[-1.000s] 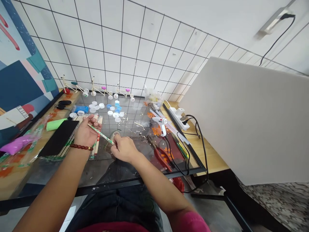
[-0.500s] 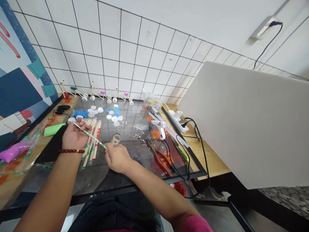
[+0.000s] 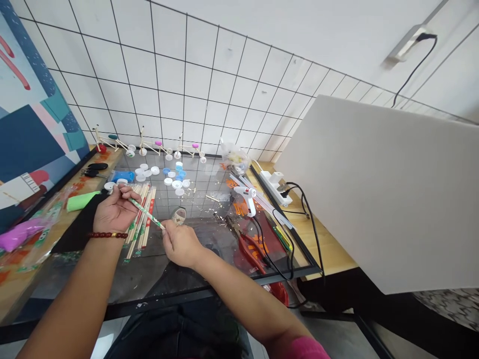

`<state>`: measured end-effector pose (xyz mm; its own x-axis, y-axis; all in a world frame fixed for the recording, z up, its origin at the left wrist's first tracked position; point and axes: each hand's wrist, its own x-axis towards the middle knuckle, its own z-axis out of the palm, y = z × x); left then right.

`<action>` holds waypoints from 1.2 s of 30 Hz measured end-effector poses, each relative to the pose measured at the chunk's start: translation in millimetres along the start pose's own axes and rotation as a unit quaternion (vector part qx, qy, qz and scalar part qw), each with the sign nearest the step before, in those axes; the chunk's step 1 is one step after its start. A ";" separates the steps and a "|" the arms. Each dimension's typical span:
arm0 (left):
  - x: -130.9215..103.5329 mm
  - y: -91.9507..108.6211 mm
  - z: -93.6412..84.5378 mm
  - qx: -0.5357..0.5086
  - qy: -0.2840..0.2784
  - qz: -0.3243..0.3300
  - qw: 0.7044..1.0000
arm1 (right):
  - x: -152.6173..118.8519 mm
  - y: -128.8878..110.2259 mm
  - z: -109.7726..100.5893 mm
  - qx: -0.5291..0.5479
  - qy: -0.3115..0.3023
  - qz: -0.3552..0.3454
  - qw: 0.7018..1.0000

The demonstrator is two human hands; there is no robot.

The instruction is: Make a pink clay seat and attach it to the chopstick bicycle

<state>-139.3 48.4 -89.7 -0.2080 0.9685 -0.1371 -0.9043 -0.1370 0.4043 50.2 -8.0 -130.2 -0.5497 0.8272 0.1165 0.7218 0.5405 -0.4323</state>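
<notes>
My right hand [image 3: 182, 244] is closed around the lower end of a pair of chopsticks [image 3: 146, 213] in a green and white printed wrapper. They slant up to my left hand [image 3: 115, 212], turned palm up, its fingers curled at their upper end. What the left fingertips pinch is partly hidden. Beneath lies a bundle of chopsticks [image 3: 144, 224], several in printed wrappers. White and blue bottle caps [image 3: 176, 184] are grouped on the glass tabletop beyond the hands. Small tricycle-like stick models [image 3: 149, 144] with cap wheels stand along the back.
A white glue gun [image 3: 246, 198], glue sticks [image 3: 269, 204], red-handled pliers [image 3: 250, 249] and a power strip [image 3: 276, 187] lie to the right. Wood scraps [image 3: 213, 199] litter the glass. Left are green [image 3: 83, 200] and purple [image 3: 22, 235] packets and keys [image 3: 93, 172].
My left hand has shifted slightly left, and its fingers have curled further. The bare stick end that showed across its palm is no longer visible. My right hand keeps its grip.
</notes>
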 end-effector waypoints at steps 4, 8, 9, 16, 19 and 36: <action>1.1 0.5 -1.3 0.003 0.010 0.018 1.000 | 1.5 3.1 1.2 0.062 0.013 -0.006 0.998; 0.7 -2.3 0.4 0.006 -0.002 0.014 1.000 | 1.3 7.1 2.3 0.091 0.019 -0.005 0.996; 0.1 -3.3 1.4 0.008 -0.004 0.014 1.000 | 1.2 7.9 2.3 0.093 0.021 -0.001 0.995; -7.7 -8.3 9.6 0.016 -0.012 0.034 0.999 | 0.9 8.6 4.0 0.081 0.025 0.023 0.996; -10.1 -11.4 11.8 0.020 -0.008 0.046 0.999 | 1.6 8.4 6.4 0.087 0.025 0.031 0.995; -28.6 -65.9 1.6 0.253 -0.064 -0.013 0.965 | 4.3 10.9 11.3 0.128 0.080 0.049 0.987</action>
<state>-73.1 30.0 -111.0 -0.1110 0.9924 -0.0532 -0.6040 -0.0249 0.7966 50.9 -0.3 -144.5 -0.3939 0.8983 0.1948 0.6266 0.4175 -0.6581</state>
